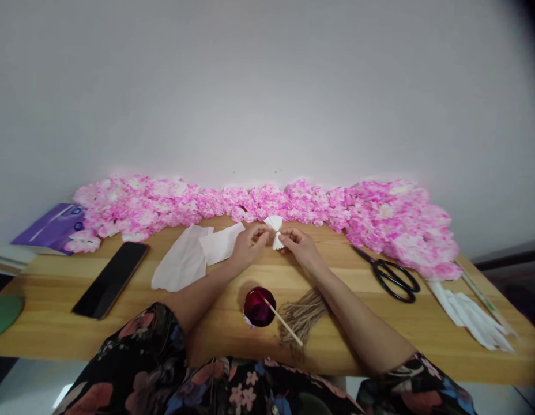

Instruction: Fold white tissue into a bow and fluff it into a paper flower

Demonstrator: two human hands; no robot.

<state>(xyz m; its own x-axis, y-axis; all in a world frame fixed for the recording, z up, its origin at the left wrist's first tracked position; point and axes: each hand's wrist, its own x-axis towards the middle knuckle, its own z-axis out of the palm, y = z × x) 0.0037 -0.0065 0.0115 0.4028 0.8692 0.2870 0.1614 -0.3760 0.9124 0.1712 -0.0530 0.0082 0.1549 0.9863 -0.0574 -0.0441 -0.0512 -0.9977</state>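
A white pleated paper piece (274, 223), pinched narrow at its middle and fanned at both ends, is held upright above the table. My left hand (251, 242) is closed near its left side, fingertips close to the narrow middle. From the right, my right hand (299, 244) pinches it at the same narrow part. Below the hands stands a small cup of dark red liquid (259, 306) with a thin wooden stick (285, 324) resting in it. A bundle of brown twine strands (308, 314) lies right of the cup, partly under my right forearm.
White paper sheets (181, 259) lie left of my left hand, beyond them a black phone (112, 279) and a purple packet (51, 227). Pink flowers (397, 222) line the wall. Black scissors (391, 276) and white gloves (470, 317) are on the right of the wooden table (155, 337).
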